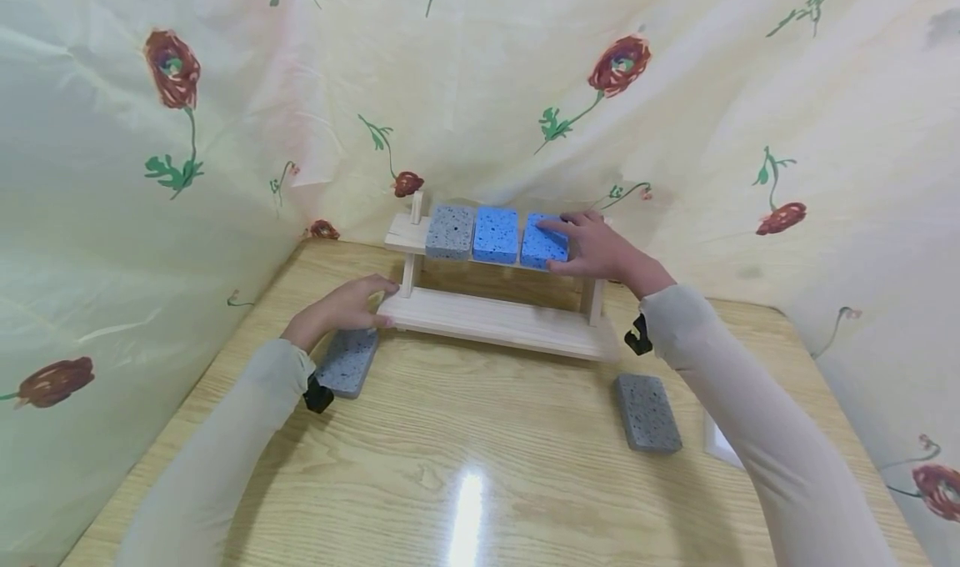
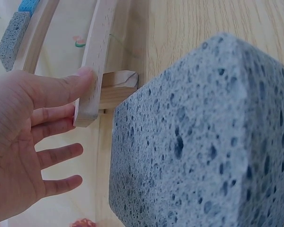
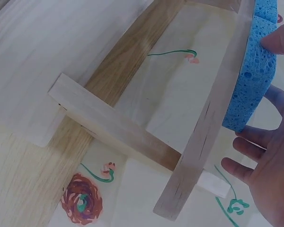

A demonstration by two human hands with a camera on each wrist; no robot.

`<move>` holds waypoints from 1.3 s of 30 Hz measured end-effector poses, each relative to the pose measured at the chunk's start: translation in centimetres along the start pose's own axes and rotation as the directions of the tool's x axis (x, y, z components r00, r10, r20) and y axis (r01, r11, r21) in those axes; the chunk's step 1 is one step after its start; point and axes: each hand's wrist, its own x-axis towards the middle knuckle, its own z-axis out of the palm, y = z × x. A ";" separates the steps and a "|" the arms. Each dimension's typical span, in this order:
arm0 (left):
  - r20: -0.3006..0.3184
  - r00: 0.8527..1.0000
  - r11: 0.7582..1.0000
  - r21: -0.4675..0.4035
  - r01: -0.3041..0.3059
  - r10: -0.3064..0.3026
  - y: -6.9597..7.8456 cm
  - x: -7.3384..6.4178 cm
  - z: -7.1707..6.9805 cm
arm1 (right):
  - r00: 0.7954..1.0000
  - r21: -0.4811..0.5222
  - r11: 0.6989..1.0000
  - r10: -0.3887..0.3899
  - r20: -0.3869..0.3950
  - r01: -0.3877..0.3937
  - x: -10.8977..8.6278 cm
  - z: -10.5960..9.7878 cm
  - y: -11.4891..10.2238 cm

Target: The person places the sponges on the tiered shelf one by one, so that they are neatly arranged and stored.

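Note:
A small two-tier wooden shelf (image 1: 495, 320) stands at the back of the table. My left hand (image 1: 347, 303) pinches the left end of its lower board (image 2: 91, 90), thumb on one face and a finger behind; its other fingers are spread. My right hand (image 1: 600, 248) holds a blue sponge (image 1: 542, 242) at the right of the upper board, with thumb and fingers on its edges. Beside it on that board lie a second blue sponge (image 1: 496, 234) and, further left, a grey sponge (image 1: 450, 232). In the right wrist view the held sponge (image 3: 252, 71) lies against the upper board.
Another grey sponge (image 1: 348, 362) lies on the table below my left hand. One more, a darker grey sponge (image 1: 648, 413), lies at the right. A white object (image 1: 720, 442) is partly hidden by my right sleeve. Flowered cloth (image 1: 480, 92) hangs behind the table.

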 end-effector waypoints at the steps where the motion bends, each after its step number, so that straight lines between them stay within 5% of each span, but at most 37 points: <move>1: 0.001 1.000 1.000 -0.002 0.001 -0.001 0.1 0.0 0.0 | 1.000 0.003 1.000 -0.003 0.004 0.003 0.0 0.0 0.0; 30: -0.001 1.000 1.000 0.007 0.017 -0.017 0.3 0.0 -0.1 | 0.999 -0.007 0.999 -0.035 -0.010 0.035 -0.2 0.3 0.0; 39: -0.005 1.000 1.000 0.006 0.023 -0.023 0.3 0.1 0.0 | 0.995 -0.011 0.996 -0.087 -0.042 0.087 -1.5 0.0 -0.2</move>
